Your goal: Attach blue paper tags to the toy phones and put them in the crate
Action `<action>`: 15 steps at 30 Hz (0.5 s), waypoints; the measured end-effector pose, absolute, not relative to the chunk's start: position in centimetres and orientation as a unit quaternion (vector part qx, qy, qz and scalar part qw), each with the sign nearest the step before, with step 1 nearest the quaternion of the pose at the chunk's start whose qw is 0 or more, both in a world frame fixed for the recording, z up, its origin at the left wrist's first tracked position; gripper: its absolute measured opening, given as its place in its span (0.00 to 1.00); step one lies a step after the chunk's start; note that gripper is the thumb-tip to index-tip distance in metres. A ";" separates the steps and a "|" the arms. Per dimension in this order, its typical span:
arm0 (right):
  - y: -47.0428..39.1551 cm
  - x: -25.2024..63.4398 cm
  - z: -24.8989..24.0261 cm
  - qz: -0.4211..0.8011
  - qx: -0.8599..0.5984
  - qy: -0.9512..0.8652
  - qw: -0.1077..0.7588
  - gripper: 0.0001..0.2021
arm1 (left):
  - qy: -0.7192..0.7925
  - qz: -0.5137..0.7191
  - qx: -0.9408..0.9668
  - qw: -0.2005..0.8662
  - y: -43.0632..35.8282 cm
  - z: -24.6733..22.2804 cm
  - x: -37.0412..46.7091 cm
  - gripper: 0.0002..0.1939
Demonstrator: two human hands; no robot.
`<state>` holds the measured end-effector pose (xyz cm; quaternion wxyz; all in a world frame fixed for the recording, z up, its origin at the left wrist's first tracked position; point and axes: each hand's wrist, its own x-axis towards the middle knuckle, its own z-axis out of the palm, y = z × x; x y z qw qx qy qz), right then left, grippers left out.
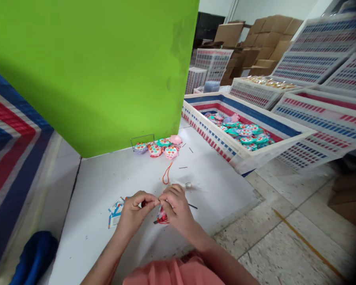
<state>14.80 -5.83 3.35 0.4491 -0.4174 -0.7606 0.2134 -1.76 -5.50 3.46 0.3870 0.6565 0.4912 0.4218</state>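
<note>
My left hand [138, 209] and my right hand [177, 204] meet above the white table, thumbs and forefingers pinched together. What sits between their fingertips is too small to name. Below my right hand, partly hidden by it, lies a pink and red item with a red cord [163, 217]. Printed cards [115, 212] lie beside my left hand. An orange cord loop [166, 174] rests just beyond my right hand, near a bundle of pale thin strands [188, 185]. Farther back sit several colourful dotted toys [155, 149] in purple, pink and teal.
A green panel [91, 75] stands at the table's back. To the right, a white crate [240, 158] lined with striped cloth holds many similar toys [249, 132]. More crates [308, 65] and cardboard boxes [264, 37] are stacked behind. A thin metal frame [142, 137] stands by the panel.
</note>
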 end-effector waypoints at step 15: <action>9.0 28.4 8.2 0.238 -0.559 -0.565 0.558 0.06 | 0.510 0.403 0.680 0.339 -5.9 1.1 -1.2 0.13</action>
